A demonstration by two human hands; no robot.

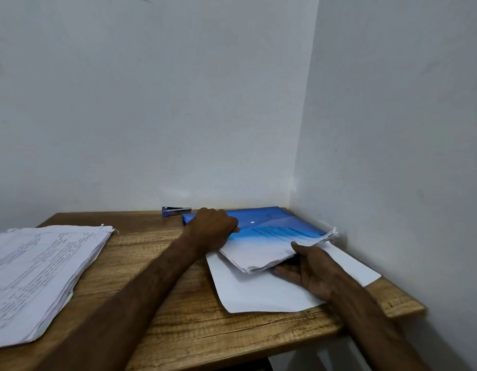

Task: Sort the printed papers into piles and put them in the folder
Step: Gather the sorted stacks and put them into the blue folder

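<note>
A blue translucent folder lies at the back right of the wooden table, against the wall corner. A sheaf of printed papers is partly inside it, with printed lines showing through the blue cover. My left hand grips the folder's front flap at its left end. My right hand holds the sheaf's near right corner, thumb on top and fingers underneath. A thick stack of printed papers lies at the table's left.
A large blank white sheet lies under the sheaf and my right hand. A blue stapler sits by the back wall, left of the folder. The wooden table meets white walls behind and at right.
</note>
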